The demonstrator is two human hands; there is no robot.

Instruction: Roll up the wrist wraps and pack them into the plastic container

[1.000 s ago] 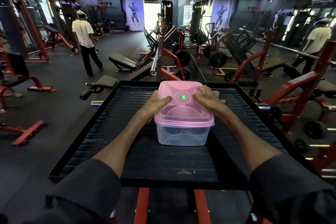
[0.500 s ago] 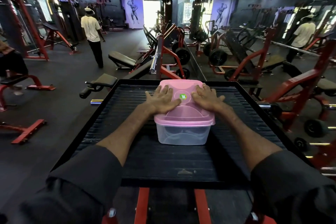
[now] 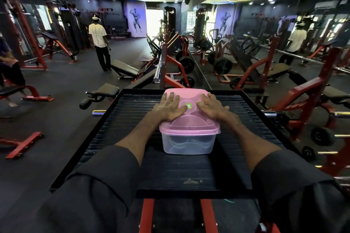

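A: Where's the container?

B: On the black ribbed platform, a little toward twelve o'clock from its middle. Clear tub, pink lid sitting on top of it.

A: And the hands?

B: Both flat on the lid. The left hand lies on the lid's nine o'clock half, fingers spread and pointing toward twelve. The right hand lies on the three o'clock half, the same way. A small green sticker shows between them, at the lid's centre.

A: Are they gripping anything?

B: No. Palms down, fingers stretched out, nothing clasped in either one. They rest on the lid's top rather than curl round its rim.

A: Can you see the wraps?

B: Through the clear wall I make out curved shapes low inside the tub, but I can't tell what they are.

A: Sleeves?

B: Dark, pushed up to about the elbow; both forearms run in from six o'clock.

A: What's around it?

B: A gym. Red machine frames at three and nine o'clock, a bench toward eleven, a person in a white shirt standing farther off near eleven, back to the camera. A mirror wall at one to two o'clock.
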